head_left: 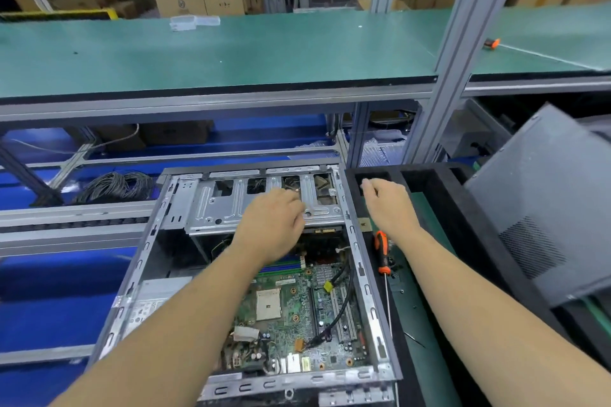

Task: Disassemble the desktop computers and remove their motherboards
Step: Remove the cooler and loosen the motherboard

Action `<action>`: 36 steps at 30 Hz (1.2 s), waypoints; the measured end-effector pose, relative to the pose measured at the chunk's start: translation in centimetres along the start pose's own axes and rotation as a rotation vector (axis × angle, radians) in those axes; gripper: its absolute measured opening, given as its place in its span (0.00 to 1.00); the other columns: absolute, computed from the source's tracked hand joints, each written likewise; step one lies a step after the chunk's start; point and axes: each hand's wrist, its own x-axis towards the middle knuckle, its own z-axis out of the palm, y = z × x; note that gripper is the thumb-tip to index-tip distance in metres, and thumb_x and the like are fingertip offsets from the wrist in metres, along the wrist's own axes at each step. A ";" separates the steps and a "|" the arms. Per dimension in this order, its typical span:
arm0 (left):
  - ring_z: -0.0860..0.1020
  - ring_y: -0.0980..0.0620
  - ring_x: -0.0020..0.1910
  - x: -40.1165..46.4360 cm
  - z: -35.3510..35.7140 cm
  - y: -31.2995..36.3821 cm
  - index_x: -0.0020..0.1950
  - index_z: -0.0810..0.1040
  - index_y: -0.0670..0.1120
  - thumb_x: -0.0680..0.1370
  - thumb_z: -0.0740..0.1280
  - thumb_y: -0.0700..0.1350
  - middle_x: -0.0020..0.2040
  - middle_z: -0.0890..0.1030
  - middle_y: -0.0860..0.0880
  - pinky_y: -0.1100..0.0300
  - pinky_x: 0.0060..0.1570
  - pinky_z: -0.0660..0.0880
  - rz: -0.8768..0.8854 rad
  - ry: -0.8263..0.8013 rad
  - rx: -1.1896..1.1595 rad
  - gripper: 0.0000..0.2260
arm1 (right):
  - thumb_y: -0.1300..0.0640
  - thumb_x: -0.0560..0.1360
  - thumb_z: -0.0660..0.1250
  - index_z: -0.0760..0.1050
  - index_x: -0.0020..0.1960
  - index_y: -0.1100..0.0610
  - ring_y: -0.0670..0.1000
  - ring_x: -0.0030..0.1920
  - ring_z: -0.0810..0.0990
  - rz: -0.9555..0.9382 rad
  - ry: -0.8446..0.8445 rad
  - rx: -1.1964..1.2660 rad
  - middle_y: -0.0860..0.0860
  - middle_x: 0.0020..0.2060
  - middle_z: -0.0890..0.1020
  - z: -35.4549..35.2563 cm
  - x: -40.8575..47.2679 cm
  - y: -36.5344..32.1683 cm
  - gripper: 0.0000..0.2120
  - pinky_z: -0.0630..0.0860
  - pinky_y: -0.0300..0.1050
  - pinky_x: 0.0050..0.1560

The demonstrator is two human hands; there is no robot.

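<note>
Computer case (165, 241): laid open on its side, interior exposed; taken as the landmark.
Motherboard (291, 317): seated in the near half of the case, a black cable (344, 304) draped over it.
Drive cage (231, 205): silver metal, spanning the far end of the case.
Left hand (274, 225): placed on the drive cage's near edge, fingers curled together; what is gripped cannot be told.
Right hand (386, 198): held just right of the case's far corner, fingers loosely curled, nothing seen held.
Screwdriver (382, 254): orange-and-black handle, laid just right of the case on a black tray (439, 208).
Side panel (545, 208): grey, tilted, farther right of the case.
</note>
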 end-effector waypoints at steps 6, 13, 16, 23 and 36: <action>0.75 0.47 0.38 -4.2 -2.1 -3.3 0.42 0.72 0.47 0.81 0.57 0.48 0.38 0.77 0.50 0.54 0.35 0.72 -0.131 -0.112 -0.036 0.10 | 0.51 0.84 0.56 0.77 0.40 0.61 0.52 0.31 0.74 -0.270 -0.081 0.041 0.52 0.28 0.77 -0.3 -4.4 -9.4 0.21 0.71 0.50 0.36; 0.74 0.48 0.37 -10.2 -1.5 -6.3 0.42 0.72 0.50 0.80 0.57 0.50 0.37 0.75 0.52 0.56 0.35 0.65 -0.202 -0.265 0.101 0.10 | 0.57 0.79 0.62 0.76 0.47 0.61 0.57 0.40 0.79 -0.078 -0.693 -0.488 0.55 0.40 0.79 5.1 -10.8 -10.2 0.08 0.79 0.49 0.44; 0.77 0.47 0.37 -10.9 -1.0 -6.5 0.42 0.73 0.51 0.79 0.58 0.51 0.36 0.77 0.52 0.57 0.33 0.69 -0.327 -0.164 -0.025 0.09 | 0.67 0.77 0.60 0.77 0.57 0.64 0.58 0.45 0.80 0.054 -0.775 -0.699 0.55 0.41 0.79 5.8 -12.3 -8.3 0.11 0.77 0.48 0.43; 0.76 0.49 0.34 -10.8 -0.5 -6.8 0.37 0.70 0.50 0.78 0.57 0.51 0.34 0.76 0.52 0.58 0.33 0.70 -0.401 -0.119 -0.065 0.11 | 0.62 0.77 0.60 0.76 0.50 0.56 0.55 0.42 0.76 0.149 -0.766 -0.939 0.51 0.43 0.76 6.3 -13.4 -8.0 0.06 0.72 0.47 0.40; 0.73 0.52 0.31 -10.5 -0.3 -7.0 0.35 0.69 0.50 0.77 0.57 0.49 0.32 0.75 0.52 0.59 0.30 0.66 -0.427 -0.084 -0.070 0.11 | 0.58 0.78 0.59 0.78 0.58 0.56 0.53 0.44 0.75 0.294 -0.887 -0.976 0.51 0.46 0.76 6.8 -12.8 -7.2 0.13 0.71 0.45 0.42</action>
